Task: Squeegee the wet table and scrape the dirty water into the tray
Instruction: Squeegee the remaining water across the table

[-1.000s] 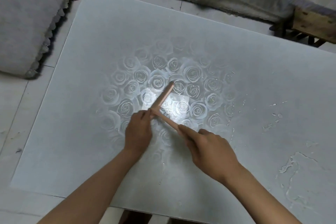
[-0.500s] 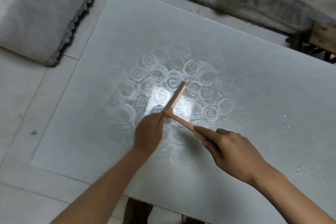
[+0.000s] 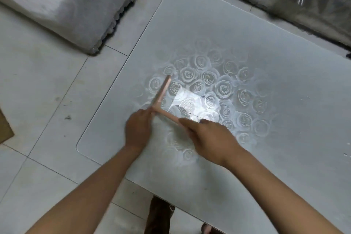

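Your right hand (image 3: 207, 138) grips the squeegee (image 3: 163, 90) by its handle; your left hand (image 3: 138, 129) pinches the blade's near end; blade axis points away from you

Table top (image 3: 190, 24): pale grey, frosted, with a central cluster of white rose outlines. Squeegee (image 3: 161, 91): salmon pink. Floor tiles (image 3: 47, 81): light grey, dark joint lines. Board (image 3: 4, 129) at left edge: brown.

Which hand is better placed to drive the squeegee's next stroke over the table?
Probably the right hand: it grips the squeegee handle, so it can steer the stroke. The left hand only holds the blade beside the joint.
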